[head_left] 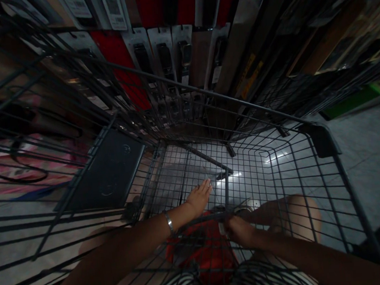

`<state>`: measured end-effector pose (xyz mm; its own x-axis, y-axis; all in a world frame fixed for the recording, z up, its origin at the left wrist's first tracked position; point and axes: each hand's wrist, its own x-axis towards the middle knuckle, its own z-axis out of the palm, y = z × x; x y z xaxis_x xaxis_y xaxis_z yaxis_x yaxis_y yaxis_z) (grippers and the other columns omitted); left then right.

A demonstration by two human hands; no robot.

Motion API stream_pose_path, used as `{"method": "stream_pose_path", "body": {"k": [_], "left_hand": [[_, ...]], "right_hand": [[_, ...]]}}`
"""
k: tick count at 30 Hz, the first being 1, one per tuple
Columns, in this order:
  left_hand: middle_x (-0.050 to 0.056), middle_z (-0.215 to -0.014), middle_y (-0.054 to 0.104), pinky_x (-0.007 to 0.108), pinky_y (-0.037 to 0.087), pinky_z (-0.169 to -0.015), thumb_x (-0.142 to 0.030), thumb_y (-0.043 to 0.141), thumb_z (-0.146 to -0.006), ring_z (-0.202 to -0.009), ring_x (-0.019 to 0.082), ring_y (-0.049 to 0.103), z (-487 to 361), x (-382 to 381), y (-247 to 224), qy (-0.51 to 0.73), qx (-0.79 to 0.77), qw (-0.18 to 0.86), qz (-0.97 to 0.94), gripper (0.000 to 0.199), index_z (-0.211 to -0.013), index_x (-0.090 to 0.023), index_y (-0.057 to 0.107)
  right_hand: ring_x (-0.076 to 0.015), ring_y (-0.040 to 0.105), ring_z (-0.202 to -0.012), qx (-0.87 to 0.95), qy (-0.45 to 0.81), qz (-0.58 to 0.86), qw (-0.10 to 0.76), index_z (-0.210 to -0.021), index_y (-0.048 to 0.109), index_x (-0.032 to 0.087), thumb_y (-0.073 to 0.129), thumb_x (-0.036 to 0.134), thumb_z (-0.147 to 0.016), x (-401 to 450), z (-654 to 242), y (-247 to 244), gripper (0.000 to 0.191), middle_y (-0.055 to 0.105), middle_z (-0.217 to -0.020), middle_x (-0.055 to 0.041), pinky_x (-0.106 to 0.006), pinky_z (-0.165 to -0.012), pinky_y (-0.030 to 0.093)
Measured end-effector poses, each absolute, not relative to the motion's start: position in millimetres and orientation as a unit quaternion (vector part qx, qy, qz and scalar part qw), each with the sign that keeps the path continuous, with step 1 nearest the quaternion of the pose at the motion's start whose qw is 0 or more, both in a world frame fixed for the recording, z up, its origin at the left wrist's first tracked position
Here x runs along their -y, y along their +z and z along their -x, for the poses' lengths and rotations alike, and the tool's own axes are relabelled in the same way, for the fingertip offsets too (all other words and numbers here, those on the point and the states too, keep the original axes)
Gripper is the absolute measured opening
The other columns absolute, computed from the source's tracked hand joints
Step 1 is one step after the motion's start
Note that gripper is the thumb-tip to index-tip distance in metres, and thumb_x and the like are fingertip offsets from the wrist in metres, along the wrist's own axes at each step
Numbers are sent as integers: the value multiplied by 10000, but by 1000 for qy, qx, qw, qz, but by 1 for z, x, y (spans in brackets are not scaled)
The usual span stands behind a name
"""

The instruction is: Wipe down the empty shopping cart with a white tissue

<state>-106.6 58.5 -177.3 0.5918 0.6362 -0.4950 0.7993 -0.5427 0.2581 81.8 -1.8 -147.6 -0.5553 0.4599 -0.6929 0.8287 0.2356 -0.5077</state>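
Both my arms reach over a dark wire shopping cart. My left hand, with a silver bracelet on the wrist, lies with its fingers stretched out above the wire mesh. To its right, my right hand is closed beside a dark bar of the cart. A small pale edge shows at its fingers; what they hold is too dark to make out. Under and between my forearms sits a red bag, seen partly behind wires, with a dark patch on it.
Packaged items hang on a display rack ahead, with red panels between them. A dark plastic flap stands at the cart's left end. Pink patterned fabric shows at far left. Grey tiled floor lies right of the cart.
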Motion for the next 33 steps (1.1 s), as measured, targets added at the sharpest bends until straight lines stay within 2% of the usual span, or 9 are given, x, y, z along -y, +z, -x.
{"method": "stream_pose_path", "body": {"k": [3,7,12,17,22,26,33], "left_hand": [[209,-1515,80,409,281,-1090,-72,569,-695,-1400,285,84,107,-59,-178,-173,-413,232,-864,781,-1407,-49,248],[200,-1521,59,423,299,-1078,-116,574,-707,-1401,286,86,107,-59,-188,-147,-414,229,-869,784,-1412,-76,236],[207,-1521,61,425,281,-1087,-161,605,-694,-1402,295,77,110,-59,-195,-146,-408,231,-871,793,-1399,-63,256],[205,-1522,40,423,261,-1095,-138,612,-672,-1405,285,53,111,-61,-190,-165,-399,245,-868,854,-1419,-66,205],[206,-1518,40,410,276,-1088,-89,586,-674,-1405,280,60,110,-62,-182,-178,-400,239,-867,820,-1412,-53,231],[202,-1516,62,404,284,-1087,-79,555,-700,-1405,271,67,109,-63,-181,-180,-402,235,-866,775,-1409,-44,243],[178,-1526,61,418,305,-1079,-100,505,-740,-1405,270,53,110,-59,-190,-153,-406,227,-872,727,-1415,-65,235]], "right_hand": [[-210,632,-881,-781,-455,-358,232,-904,680,118,513,81,-734,-15,-77,-138,241,680,-976,-118,-258,-735,464],[-203,627,-856,-811,-383,-357,261,-901,692,114,508,112,-761,-47,-64,-130,231,636,-1065,-142,-256,-703,457],[-156,596,-898,-795,-351,-463,176,-936,672,124,452,57,-775,-90,-54,-143,281,611,-1072,-106,-216,-750,431],[-158,588,-887,-754,-284,-588,78,-971,634,111,411,55,-810,-136,-61,-152,282,574,-1061,-116,-238,-793,421],[-168,587,-905,-720,-233,-653,35,-1092,579,108,367,82,-858,-156,-59,-155,317,531,-1113,-127,-254,-808,427],[-167,604,-887,-710,-243,-656,79,-1096,580,104,357,56,-848,-143,-48,-158,336,521,-1118,-136,-262,-811,441],[-185,621,-880,-760,-243,-579,164,-1071,568,108,301,26,-862,-114,-40,-156,349,527,-1119,-163,-278,-764,468]]}}
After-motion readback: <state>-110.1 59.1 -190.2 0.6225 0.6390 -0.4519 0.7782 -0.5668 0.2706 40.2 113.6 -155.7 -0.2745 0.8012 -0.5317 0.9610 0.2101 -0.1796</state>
